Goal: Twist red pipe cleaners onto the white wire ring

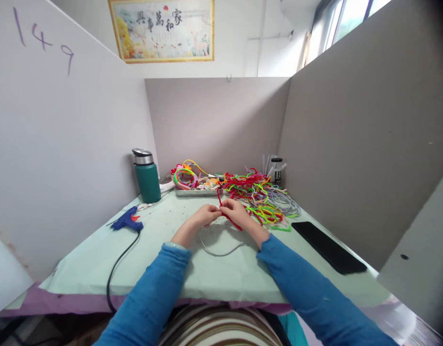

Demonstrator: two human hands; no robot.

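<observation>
sleeves: blue, both forearms coming in over the near edge of the table cover (207, 283)
cord: black cord (115, 269) runs off the near edge, close by the left elbow
white wire (221, 253): thin loop sagging onto the cover just under the hands; can't tell which hand has its ends
left hand (204, 216): fingers closed tight, pinching where it meets the other hand
right hand (236, 210): also closed narrow, gripping the red pipe cleaner (236, 225)
red pipe cleaner: mid-table, held between both hands, one end poking up, the other slanting down toward the right wrist
glue gun (127, 220): blue, lying on its side, left of the hands
phone (327, 246): black, flat on the right, near the right sleeve
pile of pipe cleaners (261, 197): messy, multicolour, just behind the right hand
tray (192, 192) and flask (147, 178): at the back
what could go wrong imo: the left elbow snags that cord and drags the glue gun, or the loose red end hooks into the pile because it's so close
</observation>
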